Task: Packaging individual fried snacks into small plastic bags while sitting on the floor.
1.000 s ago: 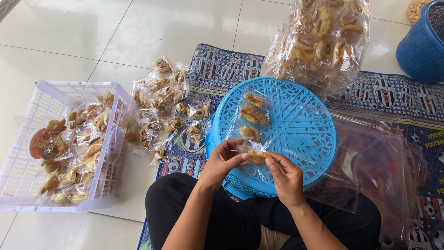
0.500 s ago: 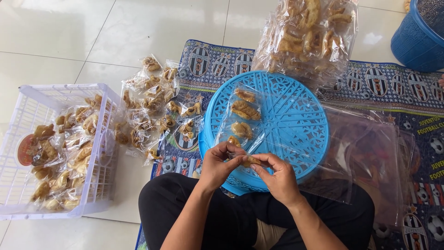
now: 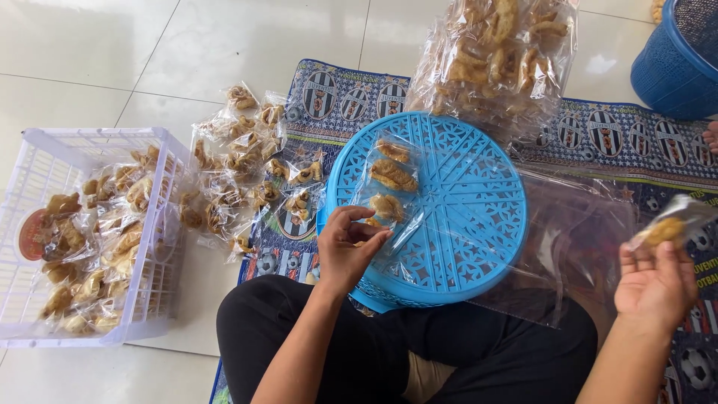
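Packing snacks, I think: right hand (image 3: 654, 288) fingers pinch a small snack bag (image 3: 668, 227) off to the side; left hand (image 3: 345, 251) fingers curl on the strip (image 3: 389, 179). Next needs another gentle pinch.

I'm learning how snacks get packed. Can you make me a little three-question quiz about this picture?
1. True or false: the right hand holds a small packet out to the side, away from the blue round tray.
2. What does the left hand touch? A) the white crate B) the strip of packets on the tray C) the blue basket
3. Fill in: the big clear bag of snacks lies beyond the ____.

Key: 1 true; 2 B; 3 tray.
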